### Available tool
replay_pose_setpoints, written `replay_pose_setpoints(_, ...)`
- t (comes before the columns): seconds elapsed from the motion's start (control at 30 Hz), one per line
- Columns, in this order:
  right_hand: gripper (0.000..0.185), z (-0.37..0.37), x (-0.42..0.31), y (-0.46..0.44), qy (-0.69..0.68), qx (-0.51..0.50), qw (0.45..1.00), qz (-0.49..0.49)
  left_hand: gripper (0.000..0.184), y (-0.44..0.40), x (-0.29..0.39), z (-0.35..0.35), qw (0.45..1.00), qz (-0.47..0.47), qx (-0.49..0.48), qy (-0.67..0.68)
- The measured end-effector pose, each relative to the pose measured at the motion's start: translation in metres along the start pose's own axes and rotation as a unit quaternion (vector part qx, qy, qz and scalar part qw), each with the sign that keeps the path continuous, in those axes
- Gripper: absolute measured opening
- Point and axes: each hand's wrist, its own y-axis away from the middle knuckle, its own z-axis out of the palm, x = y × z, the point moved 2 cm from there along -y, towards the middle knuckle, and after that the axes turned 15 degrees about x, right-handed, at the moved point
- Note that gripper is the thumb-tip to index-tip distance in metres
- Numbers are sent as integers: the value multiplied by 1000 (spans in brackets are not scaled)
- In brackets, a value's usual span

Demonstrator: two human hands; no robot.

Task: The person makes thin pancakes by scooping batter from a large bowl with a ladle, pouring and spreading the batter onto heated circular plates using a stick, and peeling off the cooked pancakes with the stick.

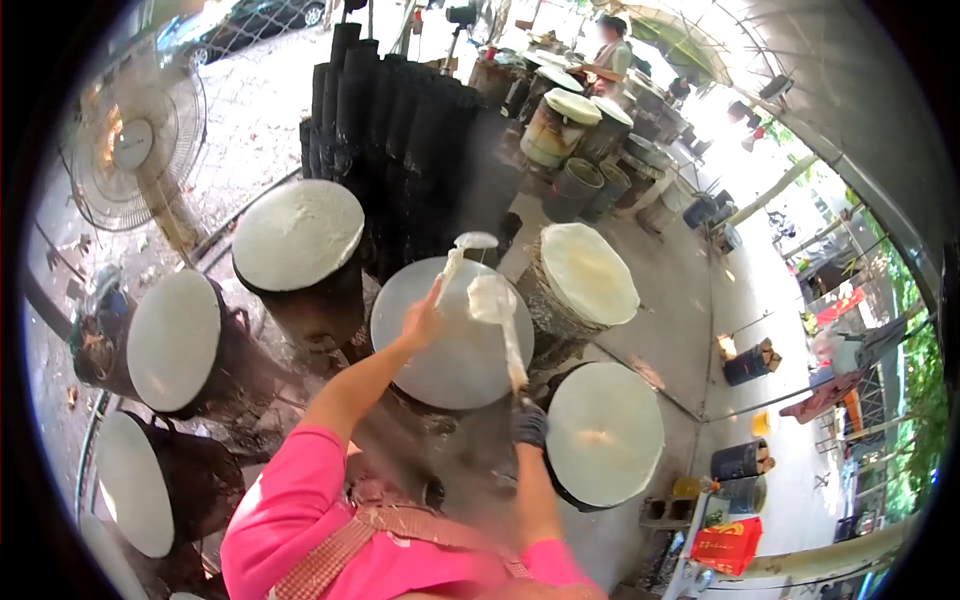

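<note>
My left hand, bare, is wrapped round the batter-coated handle of what looks like a ladle, its round pale head over the far edge of a grey griddle. In a dark glove, my right hand grips the lower end of a spatula. A thick lump of white batter covers the spatula's far end, above the griddle. The griddle's surface shows no round sheet on it. Close to my right hand, a pale thin round sheet lies on another griddle.
More pale sheets cover griddles at the left and right. Black cylinders stand stacked behind. A fan is at far left. Another person stands by drums at the back. A red bag lies lower right.
</note>
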Motion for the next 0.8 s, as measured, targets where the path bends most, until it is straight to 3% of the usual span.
replay_pose_setpoints(0.03,36,3,4,-9,-5,-75,994,76,67,-12,5,-14,999,2,22,30)
replay_pose_setpoints(0.07,34,18,7,-17,-187,-92,968,143,67,-19,13,-26,997,4,40,64)
replay_pose_setpoints(0.13,33,16,-38,-14,-226,-22,950,214,66,-15,11,-34,992,39,51,108)
replay_pose_setpoints(0.2,28,37,-83,-23,-155,21,976,150,65,6,-24,-52,985,107,47,129)
replay_pose_setpoints(0.27,30,20,-78,-39,-74,-48,994,59,65,49,-59,-76,995,6,-34,93)
replay_pose_setpoints(0.33,32,0,-62,-55,-5,-112,993,-33,63,90,-56,-124,981,-153,-110,43)
replay_pose_setpoints(0.37,34,65,-13,-53,-204,-164,958,120,63,111,-71,-139,991,-96,-78,58)
replay_pose_setpoints(0.4,36,130,36,-52,-374,-173,866,284,63,129,-89,-151,995,-37,-47,80)
replay_pose_setpoints(0.43,39,34,-38,-28,-208,-67,975,52,63,143,-104,-157,994,-59,-47,83)
replay_pose_setpoints(0.47,39,65,-53,-15,-36,-80,994,73,63,158,-118,-163,992,-83,-51,85)
replay_pose_setpoints(0.5,39,113,-58,4,-151,195,968,55,63,166,-125,-166,989,-107,-51,86)
replay_pose_setpoints(0.57,37,115,-60,-7,-47,32,997,-57,62,163,-96,-183,981,-163,-90,59)
replay_pose_setpoints(0.6,36,82,-67,-9,-52,-15,997,-59,62,160,-89,-193,975,-188,-106,42)
replay_pose_setpoints(0.63,35,48,-75,-11,-57,-63,995,-61,62,165,-108,-191,990,-113,-74,40)
replay_pose_setpoints(0.67,33,-17,-83,-16,-114,-68,991,-11,62,166,-110,-199,991,-106,-80,31)
replay_pose_setpoints(0.7,31,25,-36,-18,-334,-54,922,189,62,165,-107,-202,991,-98,-81,28)
replay_pose_setpoints(0.77,30,35,-31,-17,-79,-81,992,-57,62,164,-98,-203,990,-107,-76,45)
replay_pose_setpoints(0.8,26,114,-4,-18,103,-123,986,-37,61,161,-97,-204,990,-111,-82,32)
